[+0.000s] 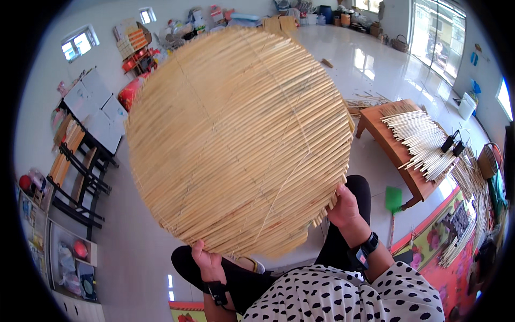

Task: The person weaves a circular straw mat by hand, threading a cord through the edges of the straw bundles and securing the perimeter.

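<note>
Round mat: one disc of pale stalks, raised above the legs and the floor, left of the surface's left edge.
Left hand: grip pinched on the mat's lower rim, thumb on the facing side.
Right hand: grip holding the mat's lower-right rim, thumb likewise in front.
Thread: one loose pale strand slanting over the mat's lower right.
Surface: one low brown table, bare along its left edge.
Loose stalks: too many to count, fanned across the surface from near its far edge and past its right edge; more lie on the floor beyond its far-left corner.
Black blocks: two, one beside the other, on the stalks toward the right edge.
Green swatter: one, its head just beside the near-left corner.
Baskets: two, one by the glass door, one right of the surface.
In the way: the mat hides much of the floor behind it.
</note>
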A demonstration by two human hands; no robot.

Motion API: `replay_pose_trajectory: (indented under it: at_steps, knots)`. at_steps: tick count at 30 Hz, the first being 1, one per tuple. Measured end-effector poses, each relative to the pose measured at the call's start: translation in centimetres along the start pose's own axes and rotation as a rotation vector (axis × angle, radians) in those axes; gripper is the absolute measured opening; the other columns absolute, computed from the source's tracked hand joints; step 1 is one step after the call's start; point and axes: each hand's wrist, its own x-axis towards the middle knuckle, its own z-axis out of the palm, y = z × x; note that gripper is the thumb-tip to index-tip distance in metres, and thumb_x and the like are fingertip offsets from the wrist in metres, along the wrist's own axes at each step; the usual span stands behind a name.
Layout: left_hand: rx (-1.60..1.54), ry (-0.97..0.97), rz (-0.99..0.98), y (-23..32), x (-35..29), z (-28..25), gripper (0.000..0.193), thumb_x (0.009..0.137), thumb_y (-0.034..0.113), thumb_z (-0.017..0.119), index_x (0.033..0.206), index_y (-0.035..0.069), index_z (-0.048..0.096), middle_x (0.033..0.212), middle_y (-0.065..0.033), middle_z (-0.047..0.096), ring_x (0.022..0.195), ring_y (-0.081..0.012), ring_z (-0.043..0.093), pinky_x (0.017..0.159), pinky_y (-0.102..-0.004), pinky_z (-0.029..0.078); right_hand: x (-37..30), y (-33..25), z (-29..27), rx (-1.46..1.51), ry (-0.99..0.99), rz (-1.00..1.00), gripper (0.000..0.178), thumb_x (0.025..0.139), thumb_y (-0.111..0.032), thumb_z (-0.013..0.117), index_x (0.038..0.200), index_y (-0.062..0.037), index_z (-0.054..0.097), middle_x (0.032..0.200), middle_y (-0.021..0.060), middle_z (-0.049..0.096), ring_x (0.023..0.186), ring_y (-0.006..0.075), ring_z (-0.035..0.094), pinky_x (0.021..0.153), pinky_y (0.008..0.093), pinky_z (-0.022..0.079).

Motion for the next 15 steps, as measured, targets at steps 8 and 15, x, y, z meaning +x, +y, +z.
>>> replay_pose_trajectory:
  at_steps: [8, 15]
  knots:
    - [0.023, -0.07, -0.009, -0.5, 0.5, 0.4, 0.065, 0.08, 0.011, 0.063, 0.139, 0.002, 0.037, 0.137, -0.0153, 0.048, 0.127, -0.0333, 0.046, 0.108, -0.0507, 0.036, -0.1, 2.4, 0.8, -0.009, 0.205, 0.011, 0.067, 0.084, -0.036, 0.067, 0.137, -0.0052, 0.04, 0.133, 0.0102, 0.052, 0.123, 0.027, 0.048, 0.105, 0.0427, 0.036]
    - [-0.026, 0.061, -0.042, -2.0, 0.6, 3.2, 0.062, 0.079, 0.002, 0.059, 0.137, 0.0, 0.038, 0.134, -0.0156, 0.049, 0.124, -0.0305, 0.048, 0.105, -0.0451, 0.04, -1.5, 4.2, 0.2, -0.016, 0.135, 0.092, 0.073, 0.082, -0.035, 0.069, 0.139, -0.0032, 0.036, 0.135, 0.0121, 0.049, 0.124, 0.028, 0.048, 0.106, 0.0436, 0.037]
